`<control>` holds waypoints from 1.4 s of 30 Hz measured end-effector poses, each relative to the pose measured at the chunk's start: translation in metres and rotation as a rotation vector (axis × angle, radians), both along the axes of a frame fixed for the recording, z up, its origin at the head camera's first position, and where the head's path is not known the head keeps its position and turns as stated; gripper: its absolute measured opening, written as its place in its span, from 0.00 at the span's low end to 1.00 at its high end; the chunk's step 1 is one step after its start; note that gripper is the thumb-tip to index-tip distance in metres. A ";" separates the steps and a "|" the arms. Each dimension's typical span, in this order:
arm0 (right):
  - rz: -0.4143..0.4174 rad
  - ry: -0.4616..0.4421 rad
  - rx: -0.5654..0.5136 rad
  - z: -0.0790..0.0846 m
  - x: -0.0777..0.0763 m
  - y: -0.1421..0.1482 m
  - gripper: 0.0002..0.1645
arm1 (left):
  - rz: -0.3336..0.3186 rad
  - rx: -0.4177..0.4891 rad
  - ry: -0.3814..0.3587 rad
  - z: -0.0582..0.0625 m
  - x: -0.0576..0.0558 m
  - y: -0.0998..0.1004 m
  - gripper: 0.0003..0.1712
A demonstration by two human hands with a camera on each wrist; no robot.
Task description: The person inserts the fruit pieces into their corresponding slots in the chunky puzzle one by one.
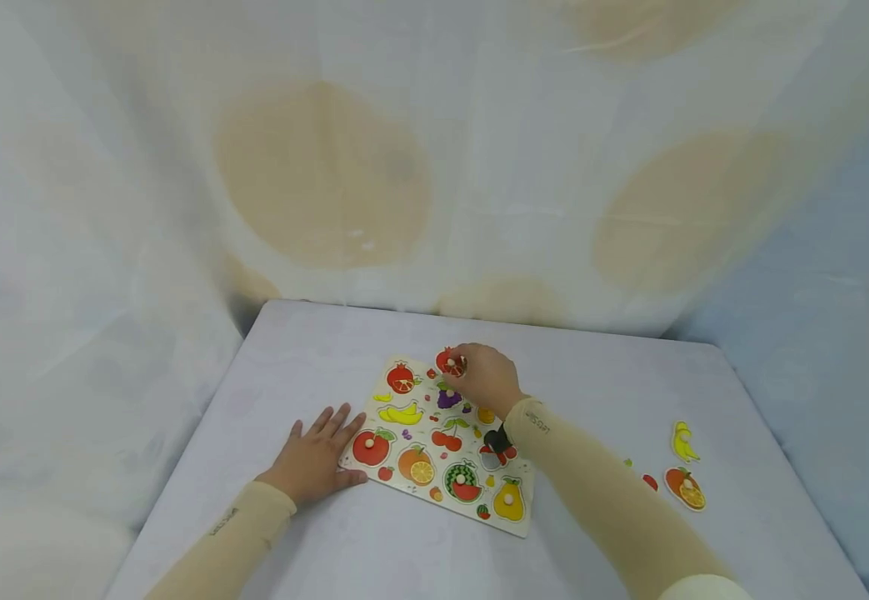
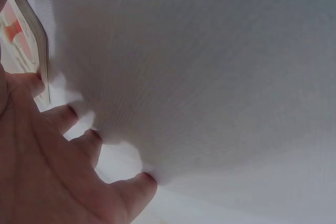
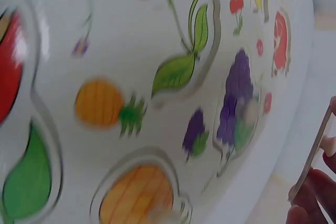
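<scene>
My right hand [image 1: 488, 377] pinches a pomegranate puzzle piece [image 1: 447, 362] by its knob, above the far edge of the fruit knob-puzzle board [image 1: 440, 478]. In the right wrist view the held piece [image 3: 308, 163] is edge-on, fingertips beside it. A pomegranate picture [image 1: 401, 379] lies in the board's far left corner. Grapes [image 1: 448, 398], an apple [image 1: 370, 447], a watermelon [image 1: 464, 487] and a pear [image 1: 509, 504] with knobs sit in the board. Palm down, my left hand [image 1: 312, 462] rests with fingers spread on the table and thumb by the board's near left corner.
Right of my right forearm lie a loose banana piece [image 1: 681, 442] and an orange piece [image 1: 681, 490]. A red piece [image 1: 650, 482] is partly hidden by that sleeve. The white-covered table [image 1: 314, 350] meets a hanging cloth [image 1: 509, 208] behind and at the sides.
</scene>
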State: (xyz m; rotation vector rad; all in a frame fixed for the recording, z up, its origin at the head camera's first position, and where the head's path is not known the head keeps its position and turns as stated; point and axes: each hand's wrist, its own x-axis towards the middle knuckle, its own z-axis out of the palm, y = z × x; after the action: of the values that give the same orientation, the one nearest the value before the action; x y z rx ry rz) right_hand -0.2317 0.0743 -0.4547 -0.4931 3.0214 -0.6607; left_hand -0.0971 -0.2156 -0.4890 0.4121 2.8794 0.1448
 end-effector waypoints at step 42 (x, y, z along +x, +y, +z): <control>0.125 -0.024 0.151 -0.027 0.012 -0.066 0.27 | -0.008 -0.008 0.010 0.007 0.018 0.010 0.56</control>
State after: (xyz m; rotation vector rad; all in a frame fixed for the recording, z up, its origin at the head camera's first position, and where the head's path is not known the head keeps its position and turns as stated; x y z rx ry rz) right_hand -0.2196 0.0082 -0.4813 -0.6554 2.9569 -0.4250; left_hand -0.0788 -0.2053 -0.4819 0.4239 2.8868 0.1302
